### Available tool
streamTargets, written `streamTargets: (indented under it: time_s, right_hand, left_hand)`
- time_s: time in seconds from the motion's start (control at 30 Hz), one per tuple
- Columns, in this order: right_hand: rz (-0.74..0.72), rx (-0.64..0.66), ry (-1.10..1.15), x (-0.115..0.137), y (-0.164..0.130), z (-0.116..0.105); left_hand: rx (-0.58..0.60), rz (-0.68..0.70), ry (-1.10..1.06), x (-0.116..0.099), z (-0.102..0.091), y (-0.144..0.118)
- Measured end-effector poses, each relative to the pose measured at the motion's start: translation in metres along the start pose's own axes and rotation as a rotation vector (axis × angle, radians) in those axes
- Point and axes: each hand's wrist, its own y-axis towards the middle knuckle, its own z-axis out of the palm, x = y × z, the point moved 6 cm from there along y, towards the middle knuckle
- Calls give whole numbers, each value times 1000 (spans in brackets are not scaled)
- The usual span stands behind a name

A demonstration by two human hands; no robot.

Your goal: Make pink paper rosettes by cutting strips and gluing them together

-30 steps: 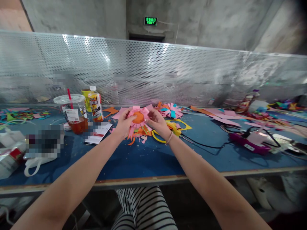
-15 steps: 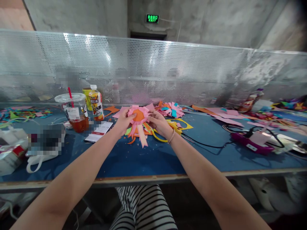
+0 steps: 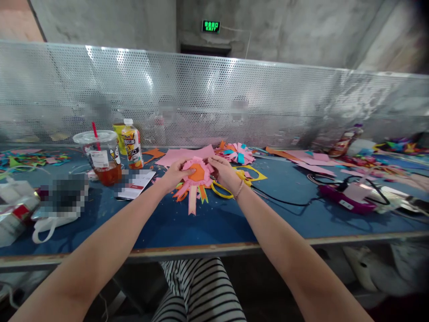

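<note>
Both hands on the pink paper rosette with orange round centre (image 3: 198,174), centre of frame, just above the blue table top (image 3: 208,223). Left hand (image 3: 174,173) grips its left edge, thumb lying on the face beside the orange disc, fingers behind. Right hand (image 3: 225,172) pinches the upper right rim between thumb and fingertips; thin bracelet (image 3: 238,191) on that wrist. So the rosette sits between the two grips, face toward the camera, with its pink and orange paper tails (image 3: 192,199) hanging below the hands, tips down at the table.

Just behind it: flat pink paper sheet (image 3: 184,155). Right of it, partly under the right hand: yellow-handled scissors (image 3: 246,175). Further back, centre: second pink-and-blue fringed paper flower (image 3: 238,153). Left of centre: clear plastic cup of amber drink with red straw (image 3: 102,156), small bottle with orange label (image 3: 130,144) just beside it. Right of frame: purple tool with black cable (image 3: 345,199)
</note>
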Motion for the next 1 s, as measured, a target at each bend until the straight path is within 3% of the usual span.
streamTargets:
  time_s: [0.3, 0.67, 1.0]
  right_hand:
    - [39, 120, 52, 2, -1, 3]
    - [29, 121, -92, -2, 0, 4]
    - [-46, 139, -115, 0, 2, 6]
  left_hand:
    - [-27, -39, -144, 1, -4, 4]
    - [-7, -70, -138, 1, -2, 1]
    - [0, 6, -116, -3, 0, 2]
